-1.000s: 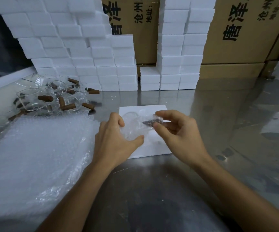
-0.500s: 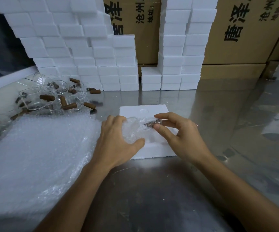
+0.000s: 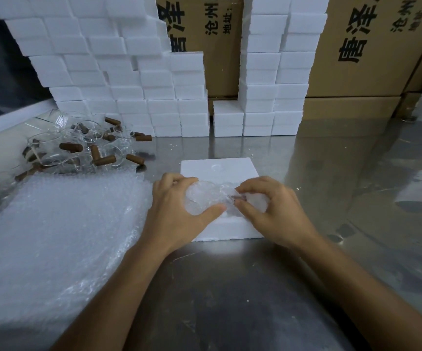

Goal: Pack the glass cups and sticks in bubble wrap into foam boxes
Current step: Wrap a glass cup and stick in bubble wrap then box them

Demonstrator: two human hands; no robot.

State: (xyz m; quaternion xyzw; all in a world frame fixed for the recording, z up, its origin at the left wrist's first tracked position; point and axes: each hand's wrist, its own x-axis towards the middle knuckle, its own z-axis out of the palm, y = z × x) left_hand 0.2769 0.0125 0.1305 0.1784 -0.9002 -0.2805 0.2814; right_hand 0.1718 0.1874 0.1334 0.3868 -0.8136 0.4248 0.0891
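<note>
Steel desk [image 3: 268, 287]: bare metal runs wide along the near edge and the whole right side. 1 foam box [image 3: 220, 171] lies mid-desk, a wrapped bundle [image 3: 202, 198] resting on it. Left hand [image 3: 177, 211] curls round the bundle's cup end; right hand [image 3: 273, 211] pinches the stick end between thumb and fingers. 1 bubble wrap pile [image 3: 52, 236] fills the near-left corner. Loose glass cups and sticks [image 3: 83, 148] heap at the far-left edge, too tangled to count. Stacked foam boxes [image 3: 129, 84] and 2 lettered cartons [image 3: 372, 46] wall the far edge.
</note>
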